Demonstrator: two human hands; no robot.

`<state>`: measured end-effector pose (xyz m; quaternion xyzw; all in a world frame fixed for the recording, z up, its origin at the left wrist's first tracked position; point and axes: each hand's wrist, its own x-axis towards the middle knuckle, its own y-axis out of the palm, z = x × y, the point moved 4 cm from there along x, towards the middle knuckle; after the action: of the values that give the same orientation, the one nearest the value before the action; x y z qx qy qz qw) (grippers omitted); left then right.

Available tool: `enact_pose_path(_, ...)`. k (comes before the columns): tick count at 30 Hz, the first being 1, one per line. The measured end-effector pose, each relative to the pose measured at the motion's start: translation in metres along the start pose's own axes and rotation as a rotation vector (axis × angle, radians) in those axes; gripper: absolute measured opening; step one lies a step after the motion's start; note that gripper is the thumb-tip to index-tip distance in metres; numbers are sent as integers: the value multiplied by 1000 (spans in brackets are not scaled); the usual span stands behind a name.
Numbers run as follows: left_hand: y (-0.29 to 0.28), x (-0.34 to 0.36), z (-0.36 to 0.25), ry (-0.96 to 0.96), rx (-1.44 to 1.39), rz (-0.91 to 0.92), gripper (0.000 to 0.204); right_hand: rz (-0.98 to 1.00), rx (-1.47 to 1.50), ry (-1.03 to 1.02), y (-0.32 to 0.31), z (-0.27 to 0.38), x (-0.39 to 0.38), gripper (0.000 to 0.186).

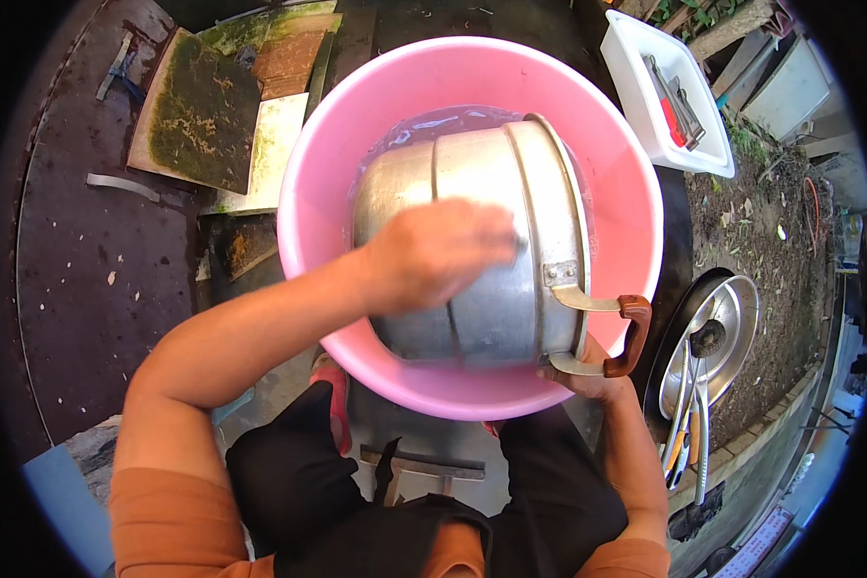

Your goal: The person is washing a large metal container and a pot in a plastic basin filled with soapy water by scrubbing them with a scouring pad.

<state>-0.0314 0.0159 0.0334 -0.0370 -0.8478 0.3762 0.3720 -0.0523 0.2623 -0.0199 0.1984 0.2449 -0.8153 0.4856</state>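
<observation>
A large metal pot (pixel 453 173) with a wooden-gripped side handle (pixel 633 337) lies on its side in a pink basin (pixel 303 193), partly over the water (pixel 433 120). My left hand (pixel 433 255) is curled against the upper side of the pot and smeared by motion. A small dark-grey patch shows at its fingertips; what it holds is too blurred to name. Beneath the handle, my right hand (pixel 597 380) grips the pot at its rim, with most of the fingers hidden behind the metal.
A white plastic tub (pixel 636 58) with several utensils stands at the far right. Nearer, a metal pan (pixel 740 328) holds a ladle (pixel 708 339) and other long-handled tools. At left are a dark board surface (pixel 96 260) and a mossy wooden board (pixel 202 116). My knees flank the basin.
</observation>
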Motion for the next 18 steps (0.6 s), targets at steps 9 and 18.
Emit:
enact_pose_path(9, 28, 16, -27, -63, 93, -66, 15, -302, 75, -202, -21, -45, -10, 39)
enact_pose_path(18, 32, 60, 46, -513, 53, -89, 15, -507, -207, -237, -52, -99, -2, 23)
